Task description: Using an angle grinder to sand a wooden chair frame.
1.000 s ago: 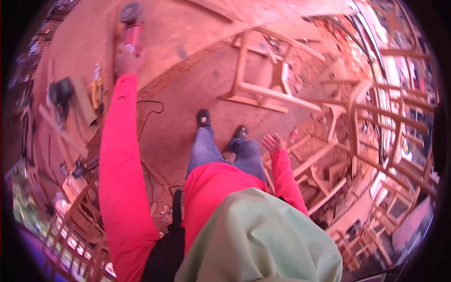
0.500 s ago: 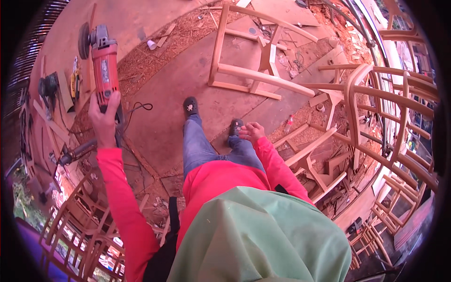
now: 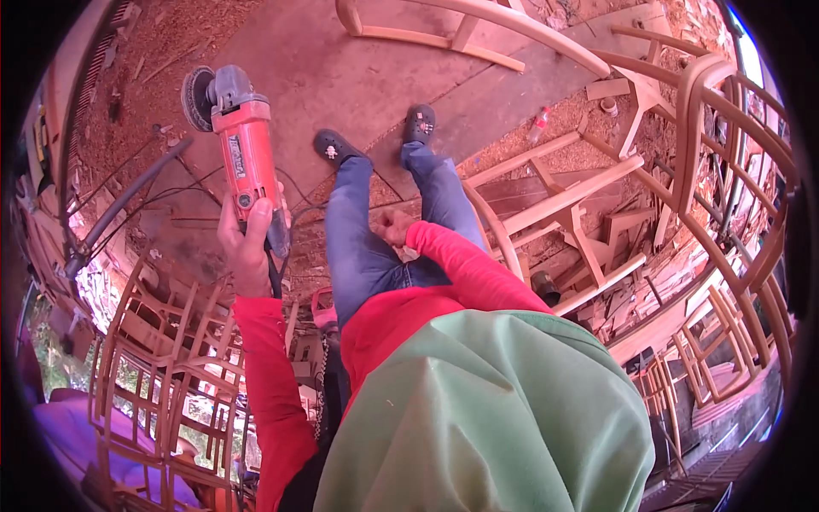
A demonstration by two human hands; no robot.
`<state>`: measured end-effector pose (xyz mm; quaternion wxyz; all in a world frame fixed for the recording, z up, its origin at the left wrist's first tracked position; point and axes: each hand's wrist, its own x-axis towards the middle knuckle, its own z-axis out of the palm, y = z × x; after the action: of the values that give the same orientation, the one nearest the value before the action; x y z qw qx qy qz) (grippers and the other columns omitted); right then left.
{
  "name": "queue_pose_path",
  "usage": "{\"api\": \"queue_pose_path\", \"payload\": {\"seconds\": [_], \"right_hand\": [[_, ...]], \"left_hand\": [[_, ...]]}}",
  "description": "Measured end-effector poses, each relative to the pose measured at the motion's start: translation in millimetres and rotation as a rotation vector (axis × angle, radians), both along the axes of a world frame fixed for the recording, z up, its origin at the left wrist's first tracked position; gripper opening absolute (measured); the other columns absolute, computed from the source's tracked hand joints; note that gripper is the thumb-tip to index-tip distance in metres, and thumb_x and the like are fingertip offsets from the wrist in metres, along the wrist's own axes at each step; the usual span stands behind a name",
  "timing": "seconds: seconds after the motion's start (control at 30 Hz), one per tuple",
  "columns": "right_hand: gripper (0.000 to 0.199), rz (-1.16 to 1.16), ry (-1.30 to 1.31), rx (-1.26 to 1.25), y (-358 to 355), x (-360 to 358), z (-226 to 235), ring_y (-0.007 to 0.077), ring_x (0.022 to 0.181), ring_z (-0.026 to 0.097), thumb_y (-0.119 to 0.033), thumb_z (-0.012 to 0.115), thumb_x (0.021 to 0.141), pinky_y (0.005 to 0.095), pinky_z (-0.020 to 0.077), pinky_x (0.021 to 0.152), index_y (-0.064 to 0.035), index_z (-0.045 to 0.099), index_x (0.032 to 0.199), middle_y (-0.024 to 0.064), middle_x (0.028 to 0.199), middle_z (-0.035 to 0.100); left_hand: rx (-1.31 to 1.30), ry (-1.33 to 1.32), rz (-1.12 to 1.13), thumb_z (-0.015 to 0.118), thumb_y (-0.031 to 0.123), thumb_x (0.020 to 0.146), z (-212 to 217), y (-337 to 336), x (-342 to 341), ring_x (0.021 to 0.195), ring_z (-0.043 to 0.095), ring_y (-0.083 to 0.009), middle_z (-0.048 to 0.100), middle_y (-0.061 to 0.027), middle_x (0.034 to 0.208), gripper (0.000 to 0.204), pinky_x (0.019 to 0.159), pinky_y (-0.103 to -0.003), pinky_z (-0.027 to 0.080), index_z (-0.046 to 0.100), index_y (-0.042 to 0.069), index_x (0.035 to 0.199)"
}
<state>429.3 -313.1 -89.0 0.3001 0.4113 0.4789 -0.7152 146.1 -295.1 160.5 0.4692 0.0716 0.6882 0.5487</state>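
Wooden chair frames occupy 2 o'clock. A red angle grinder is at 10 o'clock, its rear end grasped by the left hand; the right hand, near centre, is curled, whether around anything cannot be told.

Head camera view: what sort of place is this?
Probably a woodworking or furniture-making shop: bare wooden chair frames crowd both sides, wood scraps litter the ground, and the left hand holds a red angle grinder.
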Motion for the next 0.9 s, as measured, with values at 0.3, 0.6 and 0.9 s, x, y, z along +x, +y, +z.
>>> {"api": "queue_pose_path", "payload": {"seconds": [0.3,0.6,0.9], "right_hand": [[0.039,0.117,-0.082,-0.209,-78.2,73.3,61.7,0.0274,0.103,0.07,-0.035,0.065,0.1,0.0409,0.054,0.092,0.0005,0.074,0.112,0.0182,0.106,0.075],[0.066,-0.962,0.565,-0.154,72.2,-85.6,101.9,0.0236,0.126,0.06,-0.043,0.072,0.098,0.0438,0.0495,0.107,-0.0017,0.051,0.145,0.0128,0.136,0.063],[0.106,-1.166,1.059,0.058,193.1,-154.8,18.1,0.0435,0.137,0.054,-0.063,0.075,0.082,0.0613,0.0432,0.115,0.0077,0.037,0.153,0.0314,0.149,0.05]], "left_hand": [[0.099,-0.101,-0.072,0.065,0.023,0.103,-64.4,9.0,-24.6,0.087,0.065,-0.0179,0.066,-0.0175,0.114,0.044,0.07,-0.033,0.056,0.054,-0.007,0.134],[0.226,0.425,-0.472,0.074,0.026,0.097,-63.0,71.4,-56.4,0.089,0.065,-0.012,0.068,-0.006,0.108,0.048,0.079,-0.029,0.053,0.057,-0.001,0.132],[0.599,0.506,-0.456,0.06,0.034,0.106,-199.4,113.8,28.6,0.109,0.066,-0.0371,0.064,-0.0247,0.121,0.056,0.094,-0.044,0.052,0.048,-0.007,0.142]]}}
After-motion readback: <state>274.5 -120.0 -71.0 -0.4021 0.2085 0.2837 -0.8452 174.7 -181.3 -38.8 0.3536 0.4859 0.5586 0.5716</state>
